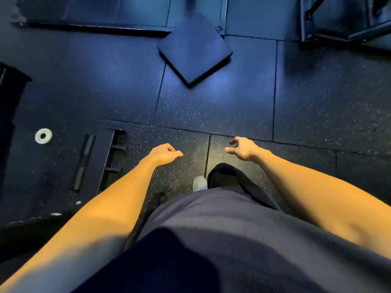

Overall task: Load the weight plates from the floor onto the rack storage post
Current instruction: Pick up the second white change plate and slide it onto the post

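Both hands hang over the black speckled rubber floor [232, 106], holding nothing: the left hand [164, 154] loosely curled, the right hand [243, 148] half spread. One small pale round weight plate [43, 135] lies far left, beside a dark metal rack base [101, 161]. One square dark pad [194, 49] lies ahead, open floor between.

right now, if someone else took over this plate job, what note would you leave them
Left hand: empty, fingers loosely curled, above the floor.
Right hand: empty, fingers spread and bent, also holding nothing.
Small pale round weight plate: lies flat on the dark speckled rubber floor, far left, beyond either hand.
Black steel rack base with short pegs: left of the left hand.
Done: nothing visibly loaded.
Left: walk over, pick up the plate, slide it onto a post.
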Action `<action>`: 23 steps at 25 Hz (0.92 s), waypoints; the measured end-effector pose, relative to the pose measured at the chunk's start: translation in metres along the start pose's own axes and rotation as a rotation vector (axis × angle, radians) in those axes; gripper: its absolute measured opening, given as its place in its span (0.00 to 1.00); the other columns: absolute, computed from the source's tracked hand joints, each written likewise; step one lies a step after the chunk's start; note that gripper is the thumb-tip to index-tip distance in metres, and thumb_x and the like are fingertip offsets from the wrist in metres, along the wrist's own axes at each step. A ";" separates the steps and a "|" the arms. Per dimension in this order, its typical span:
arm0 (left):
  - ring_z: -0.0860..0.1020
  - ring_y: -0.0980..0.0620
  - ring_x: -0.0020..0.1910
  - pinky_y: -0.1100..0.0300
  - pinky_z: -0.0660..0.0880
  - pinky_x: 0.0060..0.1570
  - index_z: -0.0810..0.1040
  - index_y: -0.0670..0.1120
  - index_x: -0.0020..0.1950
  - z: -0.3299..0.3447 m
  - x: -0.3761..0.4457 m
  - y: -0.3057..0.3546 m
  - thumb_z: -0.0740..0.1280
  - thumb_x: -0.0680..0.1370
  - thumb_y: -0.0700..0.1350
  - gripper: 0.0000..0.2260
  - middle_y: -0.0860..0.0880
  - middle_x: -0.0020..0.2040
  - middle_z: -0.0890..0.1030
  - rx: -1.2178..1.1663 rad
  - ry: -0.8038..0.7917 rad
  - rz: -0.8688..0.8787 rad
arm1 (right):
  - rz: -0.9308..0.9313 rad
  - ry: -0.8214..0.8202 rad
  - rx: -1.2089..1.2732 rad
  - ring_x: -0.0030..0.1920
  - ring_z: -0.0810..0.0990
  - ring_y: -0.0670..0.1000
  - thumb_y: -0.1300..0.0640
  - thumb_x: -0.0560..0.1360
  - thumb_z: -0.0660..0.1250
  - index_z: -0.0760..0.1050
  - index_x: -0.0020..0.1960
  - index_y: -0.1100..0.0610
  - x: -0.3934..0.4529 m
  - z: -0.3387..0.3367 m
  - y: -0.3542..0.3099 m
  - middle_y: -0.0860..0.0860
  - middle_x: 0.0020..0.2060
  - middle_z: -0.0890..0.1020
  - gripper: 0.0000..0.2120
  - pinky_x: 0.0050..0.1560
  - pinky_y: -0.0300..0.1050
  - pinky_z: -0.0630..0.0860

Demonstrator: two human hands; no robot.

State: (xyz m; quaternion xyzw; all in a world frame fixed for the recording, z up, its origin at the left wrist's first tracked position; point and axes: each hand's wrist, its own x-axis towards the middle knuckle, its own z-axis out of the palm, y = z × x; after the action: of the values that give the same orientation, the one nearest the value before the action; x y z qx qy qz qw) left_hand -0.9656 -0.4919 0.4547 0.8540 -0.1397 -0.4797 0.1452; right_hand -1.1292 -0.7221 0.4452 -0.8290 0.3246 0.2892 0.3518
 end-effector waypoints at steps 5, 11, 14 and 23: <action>0.71 0.49 0.55 0.54 0.67 0.56 0.75 0.47 0.62 -0.085 0.083 0.048 0.66 0.76 0.57 0.20 0.48 0.62 0.75 -0.052 -0.001 -0.031 | -0.021 -0.035 -0.066 0.68 0.71 0.59 0.46 0.78 0.63 0.66 0.71 0.62 0.114 -0.088 -0.045 0.58 0.70 0.71 0.28 0.66 0.50 0.67; 0.73 0.47 0.62 0.52 0.68 0.61 0.76 0.49 0.61 -0.201 0.189 0.118 0.66 0.75 0.59 0.19 0.49 0.63 0.75 -0.161 0.086 -0.113 | -0.070 -0.097 -0.178 0.67 0.72 0.58 0.46 0.78 0.63 0.67 0.69 0.61 0.262 -0.222 -0.115 0.57 0.68 0.72 0.26 0.65 0.48 0.68; 0.75 0.48 0.61 0.55 0.69 0.61 0.79 0.50 0.57 -0.256 0.226 0.132 0.68 0.73 0.59 0.18 0.50 0.58 0.79 -0.282 0.183 -0.188 | -0.121 -0.109 -0.279 0.68 0.71 0.57 0.46 0.77 0.64 0.69 0.69 0.60 0.331 -0.285 -0.175 0.57 0.68 0.73 0.26 0.65 0.46 0.67; 0.74 0.47 0.57 0.53 0.72 0.52 0.79 0.52 0.56 -0.421 0.339 0.084 0.69 0.72 0.60 0.18 0.50 0.57 0.77 -0.648 0.271 -0.415 | -0.374 -0.245 -0.512 0.65 0.73 0.57 0.42 0.76 0.64 0.72 0.66 0.58 0.526 -0.351 -0.414 0.56 0.65 0.76 0.26 0.65 0.47 0.69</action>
State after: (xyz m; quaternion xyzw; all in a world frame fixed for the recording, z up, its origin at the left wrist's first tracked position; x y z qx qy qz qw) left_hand -0.4424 -0.6494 0.4325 0.8297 0.2145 -0.4009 0.3238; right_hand -0.4064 -0.9444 0.4418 -0.8947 0.0390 0.3892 0.2157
